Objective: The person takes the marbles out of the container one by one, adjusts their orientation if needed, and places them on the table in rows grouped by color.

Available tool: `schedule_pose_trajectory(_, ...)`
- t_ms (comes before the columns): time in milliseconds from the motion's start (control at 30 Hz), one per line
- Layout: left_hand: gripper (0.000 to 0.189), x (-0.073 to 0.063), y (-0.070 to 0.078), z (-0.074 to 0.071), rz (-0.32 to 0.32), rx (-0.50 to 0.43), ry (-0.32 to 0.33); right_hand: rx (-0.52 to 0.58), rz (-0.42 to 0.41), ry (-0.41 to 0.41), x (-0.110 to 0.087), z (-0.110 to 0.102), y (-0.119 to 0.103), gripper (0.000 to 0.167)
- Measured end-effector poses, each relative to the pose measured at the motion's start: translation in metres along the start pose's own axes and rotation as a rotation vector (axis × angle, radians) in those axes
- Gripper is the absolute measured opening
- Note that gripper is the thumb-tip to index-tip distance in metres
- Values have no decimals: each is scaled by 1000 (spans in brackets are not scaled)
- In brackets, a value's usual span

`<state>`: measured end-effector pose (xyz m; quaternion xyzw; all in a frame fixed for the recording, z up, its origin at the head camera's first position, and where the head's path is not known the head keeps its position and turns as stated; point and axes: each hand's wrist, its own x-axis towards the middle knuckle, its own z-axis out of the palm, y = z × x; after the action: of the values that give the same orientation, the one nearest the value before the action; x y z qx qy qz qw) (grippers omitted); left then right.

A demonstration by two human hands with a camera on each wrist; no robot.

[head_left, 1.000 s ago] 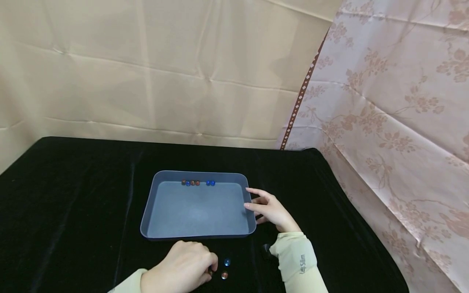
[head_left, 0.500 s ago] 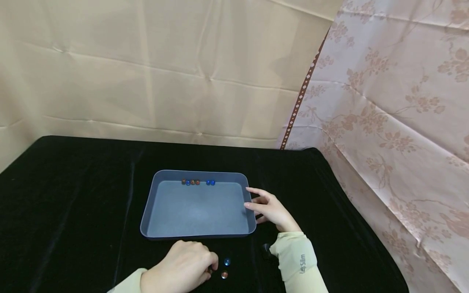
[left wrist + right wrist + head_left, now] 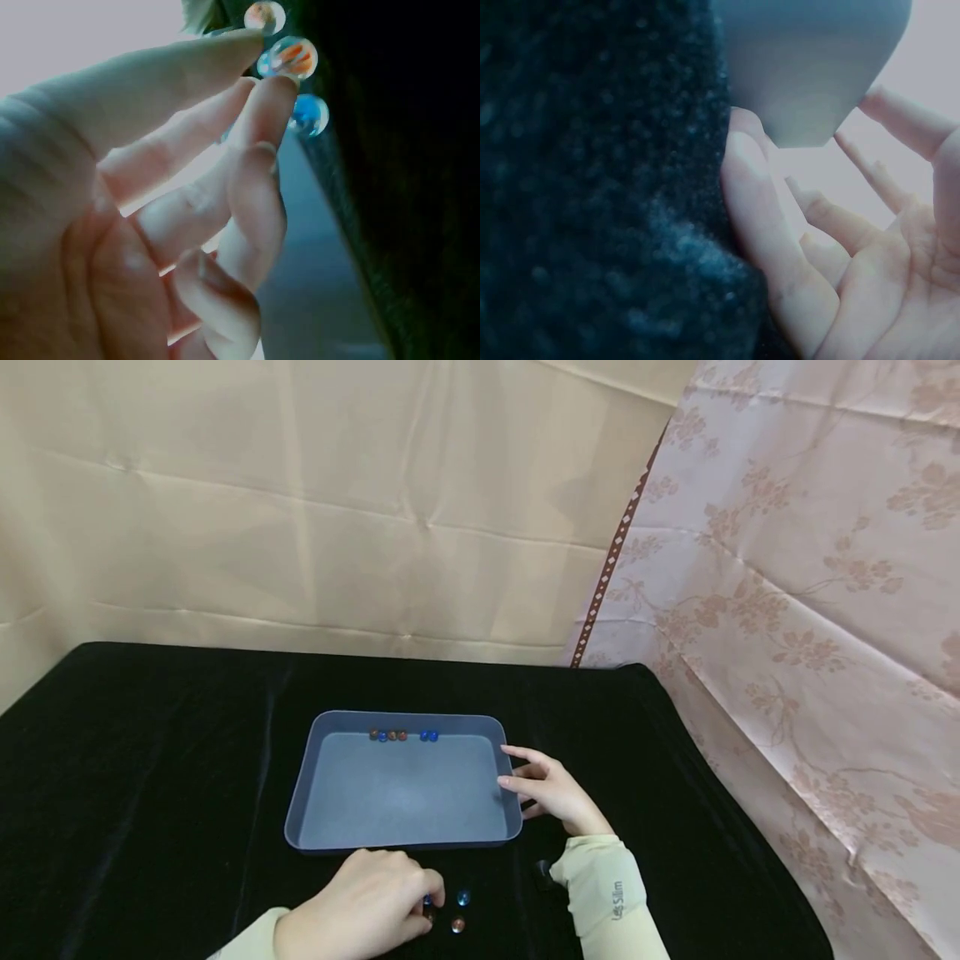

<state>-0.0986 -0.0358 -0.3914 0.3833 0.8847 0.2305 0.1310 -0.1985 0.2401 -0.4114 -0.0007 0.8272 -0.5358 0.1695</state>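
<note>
My left hand (image 3: 371, 897) is low at the tray's near side, its fingers bent over the marbles. Thumb and index fingertips stand slightly apart, with a blue marble (image 3: 427, 900) and a brownish marble (image 3: 429, 914) showing between them. In the left wrist view an orange-striped marble (image 3: 295, 57) shows at those fingertips. Right of them lie another blue marble (image 3: 463, 897) and an orange marble (image 3: 458, 925). My right hand (image 3: 555, 792) rests against the right side of the blue-grey tray (image 3: 405, 802), fingers extended; the right wrist view shows thumb and index finger at its wall.
Several marbles (image 3: 392, 736), brown and blue, line the tray's far wall in two groups. Black cloth (image 3: 172, 777) covers the table. A cream curtain (image 3: 337, 510) hangs behind, with a floral curtain (image 3: 787, 568) at right. A small dark object (image 3: 543, 870) sits by the right cuff.
The left thumb and index finger have parted a little, exposing a blue marble beside the brownish one. The right hand and the tray keep their places.
</note>
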Motion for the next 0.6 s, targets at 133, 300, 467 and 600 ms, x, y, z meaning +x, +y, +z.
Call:
schedule_pose_trajectory(133,11,-3,-1,-6,6,-31,32,0,-2,-1,0,0,1,58)
schedule_pose_trajectory(300,9,-6,-2,-13,-5,-54,56,4,-6,1,0,2,2,58)
schedule_pose_trajectory(467,8,-7,-4,-22,-15,-44,93,6,-4,9,0,3,2,58)
schedule_pose_trajectory(600,8,-6,-4,-31,-14,-7,136,3,-6,13,0,2,1,58)
